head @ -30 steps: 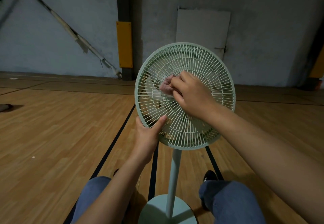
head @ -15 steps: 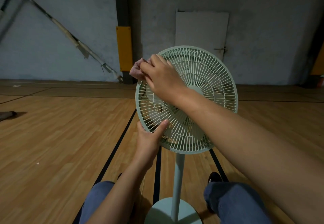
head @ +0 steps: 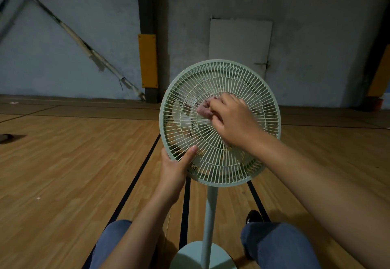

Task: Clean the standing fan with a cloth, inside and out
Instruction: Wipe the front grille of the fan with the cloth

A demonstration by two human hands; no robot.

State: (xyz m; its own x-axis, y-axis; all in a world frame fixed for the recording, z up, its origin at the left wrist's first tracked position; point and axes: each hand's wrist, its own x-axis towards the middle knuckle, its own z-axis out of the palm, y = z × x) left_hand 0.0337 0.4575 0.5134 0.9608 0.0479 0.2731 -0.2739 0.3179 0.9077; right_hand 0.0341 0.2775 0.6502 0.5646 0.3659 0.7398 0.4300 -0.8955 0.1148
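A pale green fan (head: 219,121) with a matt, smooth plastic look; its grille (head: 232,79) is made of thin ribs, speckled with dusty grime near the lower part. The pole (head: 209,216) and round base (head: 190,256) share the same matt green finish. A pinkish cloth (head: 204,109), soft and crumpled. Floor (head: 63,163) of wood-look planks with a slight sheen and black painted lines. Rough, stained grey wall (head: 316,36). Blue denim-like trousers (head: 274,245).

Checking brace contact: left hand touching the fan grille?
Touching. Head view: left hand grips the fan grille rim, thumb pressed on its front.
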